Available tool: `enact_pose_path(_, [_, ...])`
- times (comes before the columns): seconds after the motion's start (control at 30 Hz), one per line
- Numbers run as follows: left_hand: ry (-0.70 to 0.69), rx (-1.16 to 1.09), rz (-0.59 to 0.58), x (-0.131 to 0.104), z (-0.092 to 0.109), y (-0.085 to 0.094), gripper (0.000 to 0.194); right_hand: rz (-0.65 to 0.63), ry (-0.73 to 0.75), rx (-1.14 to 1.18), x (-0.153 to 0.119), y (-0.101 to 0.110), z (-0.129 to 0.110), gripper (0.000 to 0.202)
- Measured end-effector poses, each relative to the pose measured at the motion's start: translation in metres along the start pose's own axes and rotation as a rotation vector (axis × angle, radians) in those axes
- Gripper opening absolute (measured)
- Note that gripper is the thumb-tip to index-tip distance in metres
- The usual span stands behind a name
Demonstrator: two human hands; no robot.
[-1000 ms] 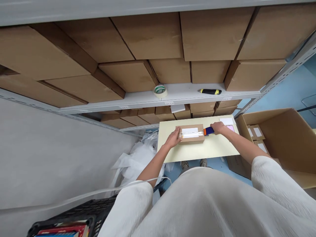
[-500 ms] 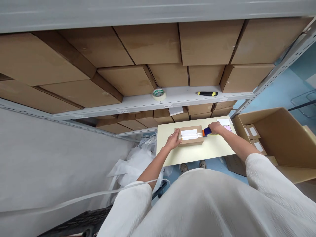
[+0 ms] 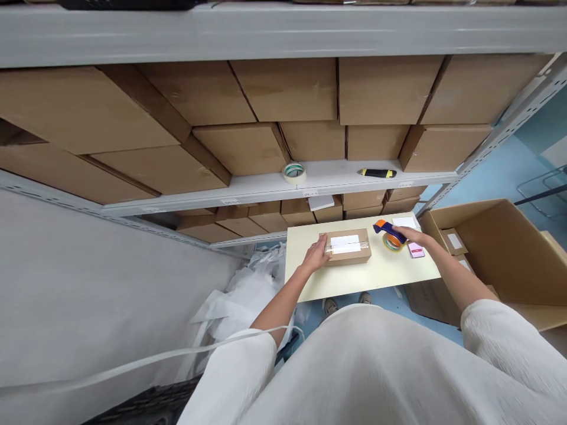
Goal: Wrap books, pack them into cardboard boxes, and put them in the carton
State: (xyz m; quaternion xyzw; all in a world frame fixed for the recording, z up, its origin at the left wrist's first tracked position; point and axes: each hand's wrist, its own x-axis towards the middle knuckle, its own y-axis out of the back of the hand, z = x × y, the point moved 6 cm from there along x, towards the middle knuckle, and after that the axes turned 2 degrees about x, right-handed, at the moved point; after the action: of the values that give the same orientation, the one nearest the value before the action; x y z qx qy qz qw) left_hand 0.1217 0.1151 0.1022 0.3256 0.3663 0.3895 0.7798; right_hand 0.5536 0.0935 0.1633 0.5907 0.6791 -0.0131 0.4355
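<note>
On a cream tabletop [image 3: 336, 283] lies a small cardboard box [image 3: 348, 258] with a white label [image 3: 343, 243] on its upper face. Clear tape runs lengthwise over the label and down at the ends. My left hand [image 3: 316, 255] grips the box's left end, thumb and fingers against it. To the right of the box, my right hand [image 3: 408, 234] is closed around a blue and orange tape dispenser [image 3: 391, 231], which is tilted and apart from the box. A phone [image 3: 416, 250] with a pinkish screen lies beside my right hand.
Behind the tabletop, a metal shelf [image 3: 336, 178] holds several large cartons [image 3: 292, 88], a tape roll [image 3: 295, 173] and a yellow-black utility knife [image 3: 377, 173]. A big open carton [image 3: 500, 236] with small labelled boxes stands right. White wrapping sheets [image 3: 248, 295] are heaped lower left.
My right hand has drawn the tape dispenser up and right, away from the box's right end. The tape now ends on the box. My left hand keeps its grip.
</note>
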Motion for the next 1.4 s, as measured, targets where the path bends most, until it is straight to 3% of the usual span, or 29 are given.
enact_pose_path(0.07, [-0.008,-0.014,0.013,0.000,0.000,0.001,0.104,0.031,0.124,0.060,-0.013,0.001,-0.019,0.049])
enact_pose_path(0.13, [-0.018,-0.029,0.027,-0.001,-0.001,0.001,0.103,0.064,0.302,0.006,-0.025,-0.002,-0.053,0.042])
enact_pose_path(0.23, [-0.038,-0.043,0.042,-0.002,-0.001,0.001,0.100,0.163,0.554,-0.151,-0.042,-0.009,-0.117,0.040])
enact_pose_path(0.37, [-0.039,-0.051,0.037,-0.003,-0.003,-0.002,0.097,0.412,0.851,-0.472,-0.054,-0.022,-0.205,0.045])
enact_pose_path(0.53, [-0.031,-0.074,0.022,-0.003,-0.005,-0.007,0.098,0.566,0.921,-0.691,-0.024,-0.035,-0.282,0.045])
enact_pose_path(0.73, [-0.054,-0.107,0.035,-0.005,-0.007,-0.011,0.098,0.610,0.852,-0.761,0.028,-0.042,-0.326,0.045])
enact_pose_path(0.93, [-0.065,-0.092,0.034,-0.010,-0.006,-0.008,0.095,0.655,0.779,-0.734,0.052,-0.044,-0.327,0.048])
enact_pose_path(1.1, [-0.054,-0.050,0.012,-0.015,-0.003,-0.005,0.090,0.782,0.861,-0.664,0.023,-0.050,-0.301,0.057])
enact_pose_path(1.23, [-0.056,0.024,0.051,-0.019,0.003,-0.003,0.085,0.766,0.819,-0.654,-0.005,-0.067,-0.237,0.050])
enact_pose_path(1.4, [-0.101,0.044,0.122,-0.015,0.022,0.000,0.082,0.646,0.578,-0.514,-0.024,-0.086,-0.117,0.042])
